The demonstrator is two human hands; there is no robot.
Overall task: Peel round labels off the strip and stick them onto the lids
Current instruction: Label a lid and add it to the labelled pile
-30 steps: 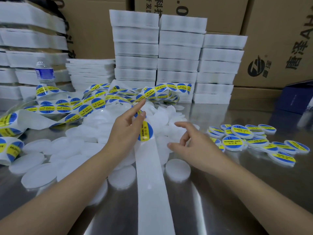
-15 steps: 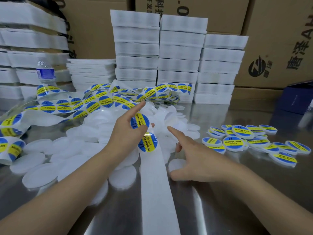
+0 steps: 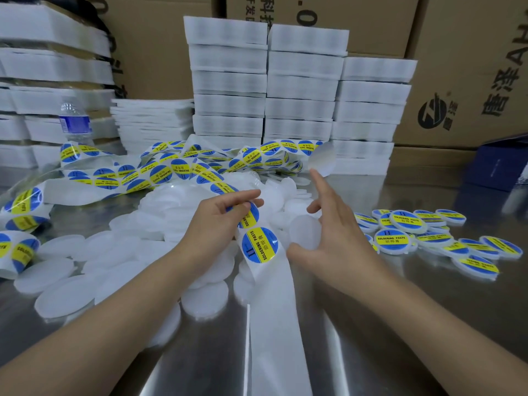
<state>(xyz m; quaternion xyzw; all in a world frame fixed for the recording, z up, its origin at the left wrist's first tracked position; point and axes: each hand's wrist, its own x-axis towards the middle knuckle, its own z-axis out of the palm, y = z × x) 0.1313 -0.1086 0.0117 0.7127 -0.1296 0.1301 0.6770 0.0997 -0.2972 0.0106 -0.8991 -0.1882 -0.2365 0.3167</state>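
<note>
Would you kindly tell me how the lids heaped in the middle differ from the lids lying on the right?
The middle lids are bare white; the right lids are labelled blue and yellow. The middle lids form a big, deep heap; the right lids make a smaller, flatter cluster. Both are round and lie on the metal table.

Blue-yellow labels (image 3: 259,244); white lids (image 3: 305,232); white strip (image 3: 278,324).

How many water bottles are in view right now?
1. The clear plastic water bottle with a blue label stands far left, before the white foam stacks; others could hide behind them.
</note>
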